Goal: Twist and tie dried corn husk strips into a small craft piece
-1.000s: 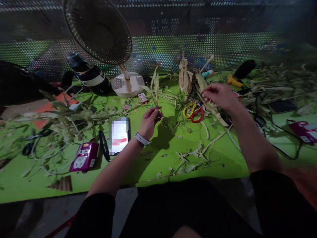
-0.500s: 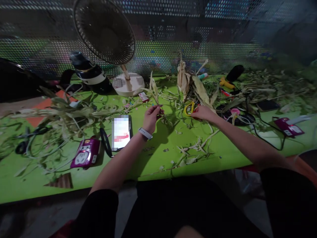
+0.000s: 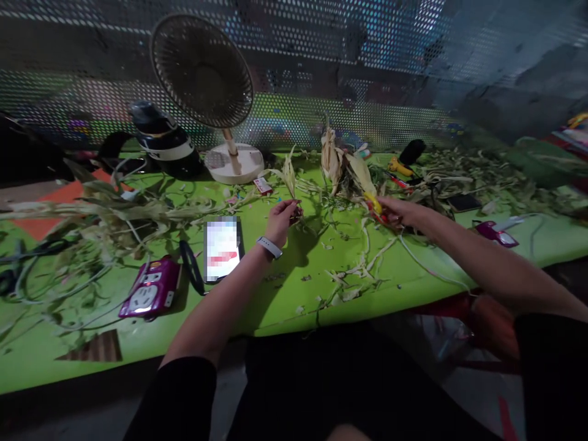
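Pinched in my left hand [image 3: 281, 222] is a small husk piece [image 3: 289, 176], its pale leaves pointing up above the fingers and dark strands below them. My right hand [image 3: 399, 212] is closed around a yellow and red tool [image 3: 375, 206], whose exact shape is blurred. Behind the tool lie dried corn husks [image 3: 331, 160] and a pale husk leaf [image 3: 361, 174]. Thin husk scraps [image 3: 356, 272] are scattered on the green table [image 3: 294, 294] between my forearms.
A fan [image 3: 234, 164] and a dark bottle [image 3: 168, 144] stand at the back left. Nearer are a lit phone [image 3: 223, 248], a purple power strip [image 3: 154, 288] and a husk pile [image 3: 114, 211]. A yellow-handled object [image 3: 400, 166] lies back right.
My right hand has moved to the right, and the yellow thing at its fingers has turned. The view has shifted right. My left hand still pinches the husk piece.
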`<state>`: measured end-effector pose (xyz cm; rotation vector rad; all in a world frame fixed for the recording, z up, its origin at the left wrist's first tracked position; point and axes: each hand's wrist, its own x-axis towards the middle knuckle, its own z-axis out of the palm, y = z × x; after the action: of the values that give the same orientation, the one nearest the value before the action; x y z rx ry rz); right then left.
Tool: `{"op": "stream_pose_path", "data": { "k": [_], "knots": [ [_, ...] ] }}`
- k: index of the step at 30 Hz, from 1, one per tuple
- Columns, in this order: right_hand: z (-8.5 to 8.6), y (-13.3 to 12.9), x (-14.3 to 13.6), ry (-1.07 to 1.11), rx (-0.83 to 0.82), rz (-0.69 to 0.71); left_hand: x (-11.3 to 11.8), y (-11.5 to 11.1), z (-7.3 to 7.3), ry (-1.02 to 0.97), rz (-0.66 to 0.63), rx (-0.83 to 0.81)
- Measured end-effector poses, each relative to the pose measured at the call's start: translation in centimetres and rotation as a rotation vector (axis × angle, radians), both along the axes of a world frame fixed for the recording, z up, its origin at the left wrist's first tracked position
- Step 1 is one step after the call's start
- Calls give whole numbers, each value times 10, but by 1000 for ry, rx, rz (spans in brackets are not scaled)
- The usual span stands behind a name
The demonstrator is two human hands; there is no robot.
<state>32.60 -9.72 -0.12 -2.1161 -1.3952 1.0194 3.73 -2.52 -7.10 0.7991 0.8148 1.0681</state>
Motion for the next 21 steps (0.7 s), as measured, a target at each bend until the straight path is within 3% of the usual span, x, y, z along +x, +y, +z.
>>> {"op": "stream_pose_path", "data": {
  "k": [3, 6, 10, 14, 18, 21],
  "knots": [
    [-9, -15, 1, 150, -183, -104, 0, 0, 1, -1, -7, -2],
    [-11, -30, 2, 245, -145, -150, -1, 0, 3, -19, -25, 3],
    [-1, -54, 10, 432, -39, -48, -6, 3, 9, -53, -44, -22],
    [3, -71, 15, 467, -52, -25, -11, 6, 13, -58, -29, -44],
    [-8, -70, 0, 502, 19, 44, -15, 8, 14, -47, -19, -37],
    [-19, -62, -21, 664, 84, 194, -17, 9, 17, -34, 8, 17]
  ]
}}
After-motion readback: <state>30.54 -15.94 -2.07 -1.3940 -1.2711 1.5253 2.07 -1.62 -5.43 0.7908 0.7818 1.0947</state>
